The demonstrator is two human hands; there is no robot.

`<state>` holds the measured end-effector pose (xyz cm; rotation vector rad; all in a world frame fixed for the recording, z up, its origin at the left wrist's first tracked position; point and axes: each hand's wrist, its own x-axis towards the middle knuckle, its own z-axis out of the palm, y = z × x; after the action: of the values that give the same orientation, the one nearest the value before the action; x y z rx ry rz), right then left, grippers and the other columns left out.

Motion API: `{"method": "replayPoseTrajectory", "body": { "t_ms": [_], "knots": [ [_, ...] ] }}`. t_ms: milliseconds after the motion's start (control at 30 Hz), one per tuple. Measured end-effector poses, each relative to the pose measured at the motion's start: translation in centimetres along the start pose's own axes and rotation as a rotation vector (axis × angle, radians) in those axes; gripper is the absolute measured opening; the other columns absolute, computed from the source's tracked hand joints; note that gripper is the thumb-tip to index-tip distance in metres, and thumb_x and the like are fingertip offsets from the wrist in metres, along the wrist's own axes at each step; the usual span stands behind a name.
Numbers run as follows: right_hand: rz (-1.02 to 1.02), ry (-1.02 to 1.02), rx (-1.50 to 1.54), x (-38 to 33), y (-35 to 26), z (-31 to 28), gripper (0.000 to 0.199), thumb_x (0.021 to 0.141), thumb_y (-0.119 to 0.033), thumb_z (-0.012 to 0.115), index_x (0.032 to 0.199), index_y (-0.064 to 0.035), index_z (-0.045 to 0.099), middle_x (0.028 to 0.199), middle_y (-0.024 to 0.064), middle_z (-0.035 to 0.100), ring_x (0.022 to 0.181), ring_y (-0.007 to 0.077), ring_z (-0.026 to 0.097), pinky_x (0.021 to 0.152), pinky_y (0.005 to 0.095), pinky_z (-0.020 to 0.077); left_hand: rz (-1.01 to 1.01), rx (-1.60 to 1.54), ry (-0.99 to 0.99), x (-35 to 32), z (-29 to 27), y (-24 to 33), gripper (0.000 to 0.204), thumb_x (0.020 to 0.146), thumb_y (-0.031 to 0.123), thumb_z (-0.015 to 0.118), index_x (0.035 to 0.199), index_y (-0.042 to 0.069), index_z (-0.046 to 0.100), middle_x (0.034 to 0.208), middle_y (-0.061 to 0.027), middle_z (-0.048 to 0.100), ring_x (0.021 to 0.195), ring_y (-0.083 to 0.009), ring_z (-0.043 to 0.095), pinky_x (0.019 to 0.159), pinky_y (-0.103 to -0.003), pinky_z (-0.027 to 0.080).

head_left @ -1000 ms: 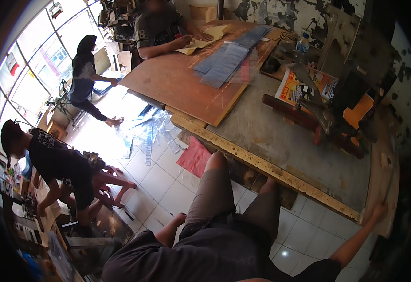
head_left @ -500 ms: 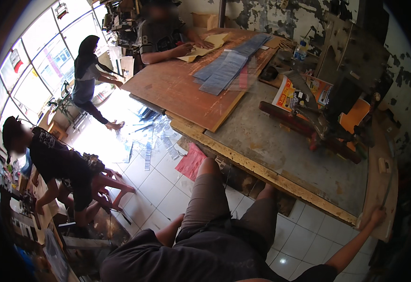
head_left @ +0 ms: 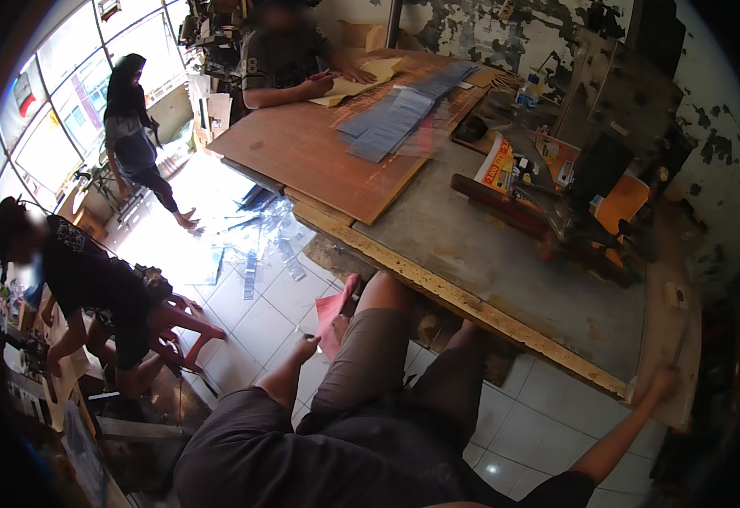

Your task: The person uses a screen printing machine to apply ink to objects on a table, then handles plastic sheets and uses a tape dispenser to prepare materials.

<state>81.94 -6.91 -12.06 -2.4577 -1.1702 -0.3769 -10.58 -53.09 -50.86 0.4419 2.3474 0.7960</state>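
My left hand (head_left: pixel 306 345) is beside my left thigh, its fingers closed on a small thin white stick (head_left: pixel 299 329) that is too small to name surely. Just beyond it, a pink-red sheet (head_left: pixel 329 315) is next to my left knee. At the right end of the table, my right hand (head_left: pixel 663 383) is closed round the near end of a thin dark rod (head_left: pixel 683 345). That rod runs along a wooden board (head_left: pixel 670 409). A small pale block (head_left: pixel 677 295) sits on the board by the rod's far end.
A grey worktable (head_left: pixel 505 262) bears a brown board (head_left: pixel 302 161) with blue-grey strips (head_left: pixel 404 114). Dark machinery (head_left: pixel 590 161) stands at right. One person (head_left: pixel 289 72) handles yellow paper; another (head_left: pixel 133 127) stands left; a third (head_left: pixel 103 288) bends near a red stool (head_left: pixel 188 330). Plastic scraps (head_left: pixel 260 241) litter the floor.
My left hand has come into view beside my thigh with the small white stick. My right hand stays on the rod. The standing person at left has straightened and drawn an arm back.
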Motion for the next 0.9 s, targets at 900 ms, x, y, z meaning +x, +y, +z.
{"method": "replayPoseTrajectory", "body": {
  "t_ms": [900],
  "knots": [
    [0.092, 0.025, -0.103, -3.0, -3.5, -1.9, 0.047, 0.103, -0.039, 0.059, 0.141, -0.0116, 0.067, 0.145, 0.0195, 0.06, 0.133, 0.0386, 0.058, 0.113, 0.0535, 0.045, -0.521, -0.359, -0.203, 7.6, 10.2, 12.6, 0.058, 0.097, 0.056, 0.071, 0.125, 0.005, 0.077, 0.111, -0.0187, 0.08, 0.106, -0.036, 0.076, 0.092, -0.045, 0.059]
  ]
}}
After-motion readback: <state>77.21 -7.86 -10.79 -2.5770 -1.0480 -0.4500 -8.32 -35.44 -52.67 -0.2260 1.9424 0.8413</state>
